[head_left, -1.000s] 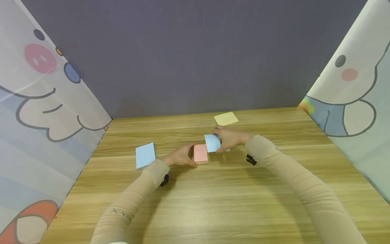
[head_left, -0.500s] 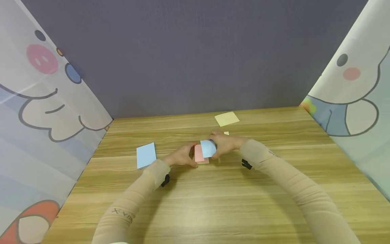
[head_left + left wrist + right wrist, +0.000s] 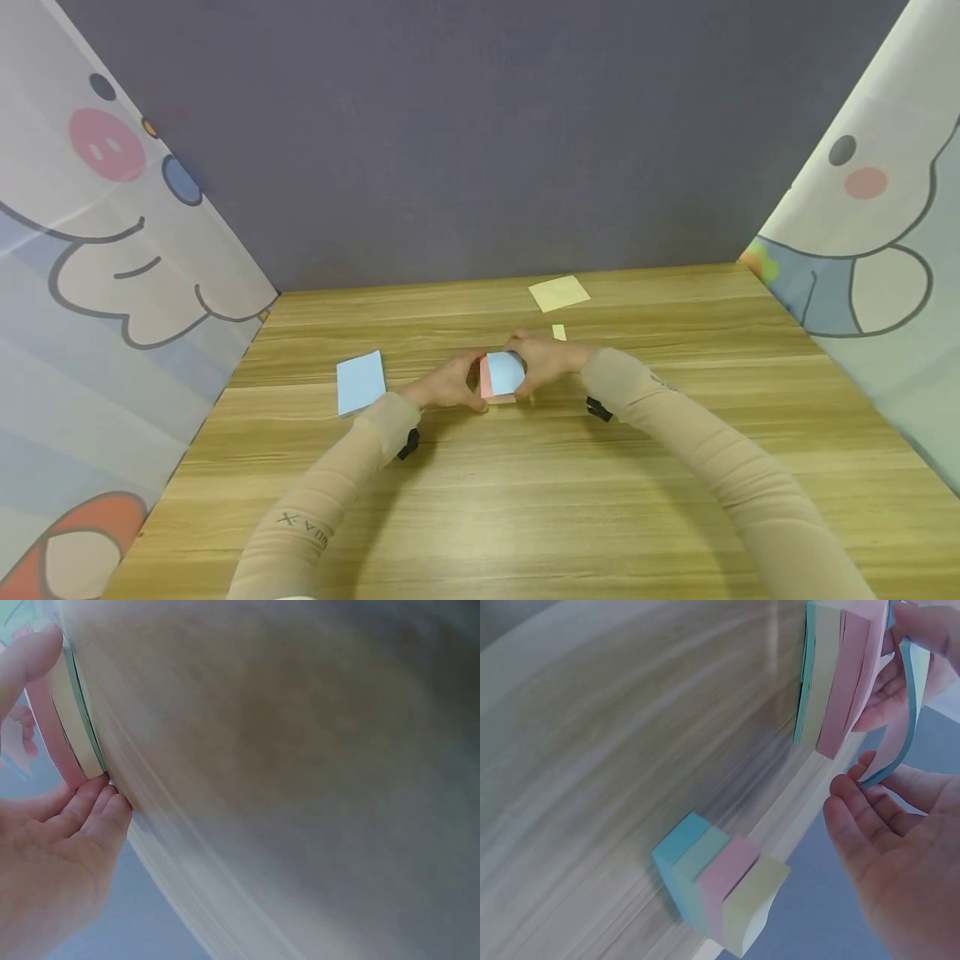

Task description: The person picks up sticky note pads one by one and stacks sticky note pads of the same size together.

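Note:
My left hand (image 3: 447, 382) holds a stack of square sticky note pads (image 3: 58, 727) by two opposite edges, thumb on one side and fingers on the other. Pink lies on top, with cream and green layers below. Between thumb and fingers, my right hand (image 3: 546, 360) pinches a blue sticky note pad (image 3: 506, 372) over this stack. In the right wrist view the blue pad bows into a curve, apart from the pink top at least along the visible side. Its underside looks pale pink.
A larger light-blue pad (image 3: 360, 383) lies left of my left hand. Near the back wall (image 3: 480, 142) lies a yellow pad (image 3: 559, 293). A small yellow-topped piece (image 3: 559, 332) sits just beyond my right hand. The right wrist view shows a layered multicoloured pad stack (image 3: 720, 885).
My right hand has moved left with the blue pad, from beside the pink-topped stack to over it. The small yellow-topped piece has come into view. My left hand stays at the stack.

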Demonstrator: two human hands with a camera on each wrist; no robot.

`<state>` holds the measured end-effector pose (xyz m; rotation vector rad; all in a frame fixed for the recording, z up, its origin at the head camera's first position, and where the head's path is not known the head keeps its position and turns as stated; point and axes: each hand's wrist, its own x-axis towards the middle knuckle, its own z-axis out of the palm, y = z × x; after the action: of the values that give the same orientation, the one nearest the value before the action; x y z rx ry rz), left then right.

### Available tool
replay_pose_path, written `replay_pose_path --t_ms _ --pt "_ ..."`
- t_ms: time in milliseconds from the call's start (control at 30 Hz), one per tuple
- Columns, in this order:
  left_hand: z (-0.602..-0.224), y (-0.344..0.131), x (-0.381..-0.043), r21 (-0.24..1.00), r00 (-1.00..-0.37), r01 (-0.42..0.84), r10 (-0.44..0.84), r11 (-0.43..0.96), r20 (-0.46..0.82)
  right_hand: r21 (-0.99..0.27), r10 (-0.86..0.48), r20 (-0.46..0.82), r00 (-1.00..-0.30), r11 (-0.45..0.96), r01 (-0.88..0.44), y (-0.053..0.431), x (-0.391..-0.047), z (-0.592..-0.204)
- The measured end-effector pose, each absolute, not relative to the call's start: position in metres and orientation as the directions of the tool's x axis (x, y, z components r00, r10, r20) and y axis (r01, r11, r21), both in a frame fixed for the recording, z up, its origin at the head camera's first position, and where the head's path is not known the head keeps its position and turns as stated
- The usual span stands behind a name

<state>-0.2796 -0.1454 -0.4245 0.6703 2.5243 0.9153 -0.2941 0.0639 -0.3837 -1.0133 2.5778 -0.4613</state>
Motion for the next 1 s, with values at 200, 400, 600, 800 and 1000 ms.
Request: replay_pose_path --t_ms 200,400,600,800,1000 --pt "-0.423 -0.145 -0.278 0.688 -0.810 0.297 0.557 0.662 -0.186 -0.392 -0.697 -0.189 -0.691 0.699 -0.598 0.060 -0.294 -0.387" --pt "-0.421 -0.144 -0.277 0.687 -0.812 0.279 0.547 0.671 -0.204 -0.409 -0.683 -0.193 -0.704 0.708 -0.575 0.058 -0.294 -0.389" --pt "-0.422 -0.145 -0.279 0.690 -0.806 0.294 0.560 0.661 -0.193 -0.388 -0.669 -0.205 -0.715 0.726 -0.568 0.056 -0.296 -0.392" --pt "-0.422 -0.145 -0.280 0.707 -0.798 0.296 0.573 0.642 -0.186 -0.380 -0.653 -0.215 -0.726 0.741 -0.554 0.053 -0.295 -0.394" --pt "-0.423 -0.145 -0.280 0.701 -0.801 0.290 0.566 0.651 -0.195 -0.372 -0.647 -0.217 -0.730 0.747 -0.551 0.050 -0.295 -0.393"
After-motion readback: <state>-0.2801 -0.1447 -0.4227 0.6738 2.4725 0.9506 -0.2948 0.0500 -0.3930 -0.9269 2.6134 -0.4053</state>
